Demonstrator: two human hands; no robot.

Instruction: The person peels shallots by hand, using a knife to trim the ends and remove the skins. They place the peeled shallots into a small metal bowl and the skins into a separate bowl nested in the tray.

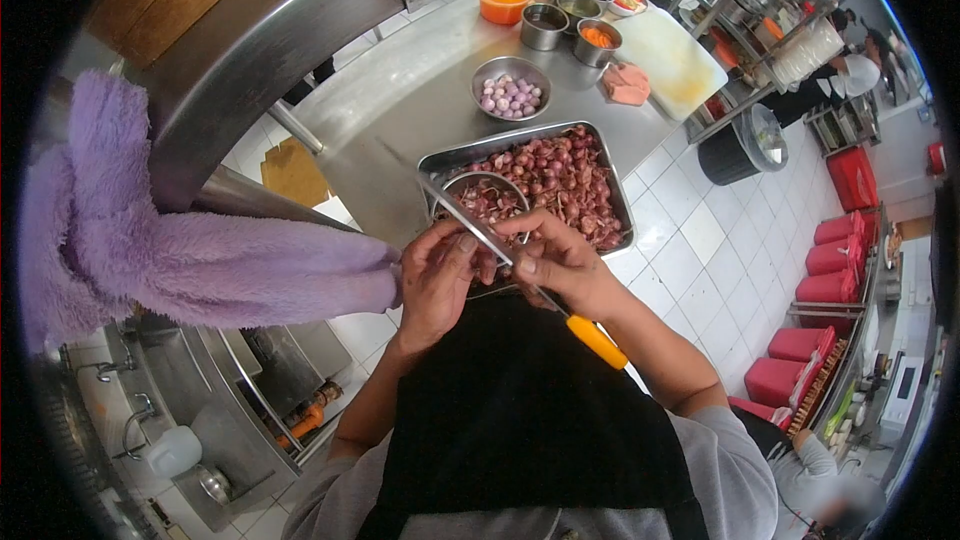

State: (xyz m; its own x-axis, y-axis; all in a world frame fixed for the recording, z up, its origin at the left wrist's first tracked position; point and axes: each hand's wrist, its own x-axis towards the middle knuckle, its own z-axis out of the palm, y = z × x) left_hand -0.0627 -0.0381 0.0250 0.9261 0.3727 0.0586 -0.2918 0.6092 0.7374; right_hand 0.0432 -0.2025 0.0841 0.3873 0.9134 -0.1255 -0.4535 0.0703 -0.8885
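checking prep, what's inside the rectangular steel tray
Red shallots fill the rectangular steel tray, a small round metal bowl among them. Tray floor and bowl's near rim are covered.

I am watching a long thin-bladed knife [597, 340] with a yellow handle slanting up-left from my right hand [560, 262], its handle sticking out past the wrist, while a small reddish shallot [487, 265], mostly hidden, is sitting pinched in my left hand [435, 280], just beside the blade.
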